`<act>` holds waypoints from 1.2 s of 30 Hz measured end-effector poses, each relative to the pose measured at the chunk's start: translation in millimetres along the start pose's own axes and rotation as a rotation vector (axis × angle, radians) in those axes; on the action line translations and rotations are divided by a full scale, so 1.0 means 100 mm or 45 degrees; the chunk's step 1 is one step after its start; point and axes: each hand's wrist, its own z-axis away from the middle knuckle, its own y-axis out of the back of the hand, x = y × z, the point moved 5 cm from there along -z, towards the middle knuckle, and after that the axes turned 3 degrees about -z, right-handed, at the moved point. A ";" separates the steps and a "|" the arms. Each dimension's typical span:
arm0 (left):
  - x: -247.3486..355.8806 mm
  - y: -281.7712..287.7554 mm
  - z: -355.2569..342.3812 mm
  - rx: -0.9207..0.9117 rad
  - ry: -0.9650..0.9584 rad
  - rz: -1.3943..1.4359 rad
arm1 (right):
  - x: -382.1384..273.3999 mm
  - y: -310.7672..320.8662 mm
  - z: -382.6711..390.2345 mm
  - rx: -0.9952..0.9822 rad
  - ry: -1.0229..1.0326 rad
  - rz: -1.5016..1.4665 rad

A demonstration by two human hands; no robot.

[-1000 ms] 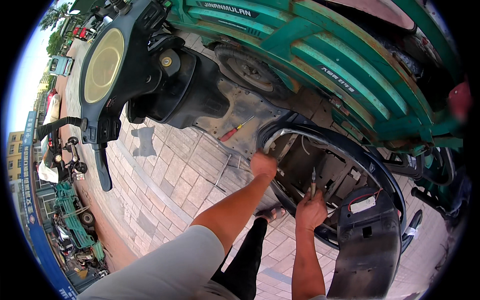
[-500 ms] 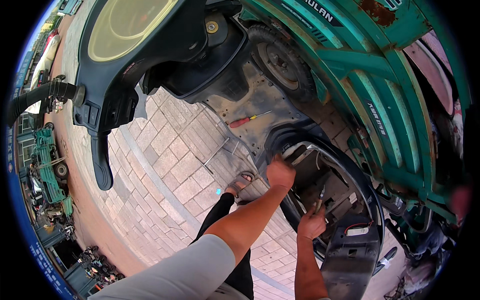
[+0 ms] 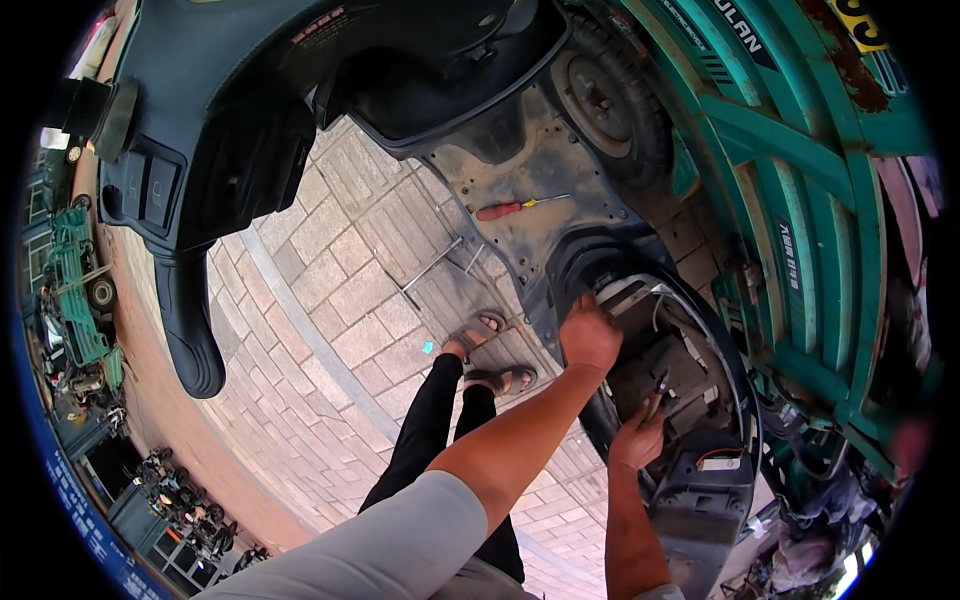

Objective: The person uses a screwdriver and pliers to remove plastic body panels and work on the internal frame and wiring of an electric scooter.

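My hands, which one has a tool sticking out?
The right hand, lower in view: a slim tool juts from its grip. The left hand, higher up, shows none.

Slim metal-tipped tool (image 3: 659, 387) — tilted upward

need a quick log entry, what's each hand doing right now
Left hand: closed at the compartment rim; anything inside cannot be told.
Right hand: closed, holding a slim tool.
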 end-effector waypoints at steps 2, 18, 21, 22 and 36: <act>-0.01 0.01 -0.01 0.013 0.009 0.009 | 0.00 -0.03 -0.01 -0.026 -0.013 0.007; -0.05 -0.11 -0.03 -0.034 -0.074 -0.140 | 0.00 0.02 -0.03 -0.058 -0.135 -0.026; -0.05 -0.10 -0.03 -0.040 -0.082 -0.149 | 0.00 0.03 -0.02 0.022 -0.076 -0.105; -0.04 -0.09 -0.03 -0.028 -0.084 -0.148 | 0.02 0.01 -0.02 0.030 -0.062 -0.103; -0.02 -0.10 -0.03 -0.058 -0.105 -0.191 | 0.01 0.04 -0.01 0.037 -0.054 -0.066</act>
